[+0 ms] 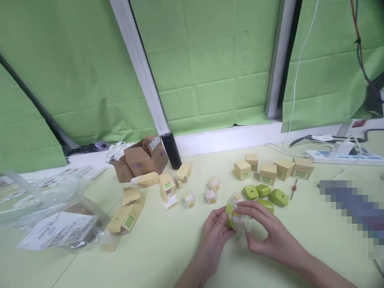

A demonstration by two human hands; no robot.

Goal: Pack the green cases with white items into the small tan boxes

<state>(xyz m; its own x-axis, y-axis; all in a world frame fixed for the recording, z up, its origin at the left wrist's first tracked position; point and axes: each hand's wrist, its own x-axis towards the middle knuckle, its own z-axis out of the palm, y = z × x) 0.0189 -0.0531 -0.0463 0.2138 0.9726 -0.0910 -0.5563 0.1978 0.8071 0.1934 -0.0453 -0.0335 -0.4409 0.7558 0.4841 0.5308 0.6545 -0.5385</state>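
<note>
My left hand [216, 227] is closed around the green part [230, 216] of a small container. Its clear plastic part [244, 223] points to the right. The fingers and thumb of my right hand [267, 230] curve around this clear part, fingertips on top and thumb below. Right behind my hands stands another clear container [236, 198] with a pale inside. Several green rounded caps [279, 197] lie beyond my right hand, one partly hidden by it. Further left are more clear containers with pale pink insides [211, 195], and one alone [188, 199].
Small closed cardboard boxes [268, 173] stand at the back right, near a red-and-metal tool [294, 189] and a power strip [360, 157]. Opened boxes [127, 216], a brown carton [144, 160], a black cylinder [171, 151] and a plastic bag [90, 224] occupy the left.
</note>
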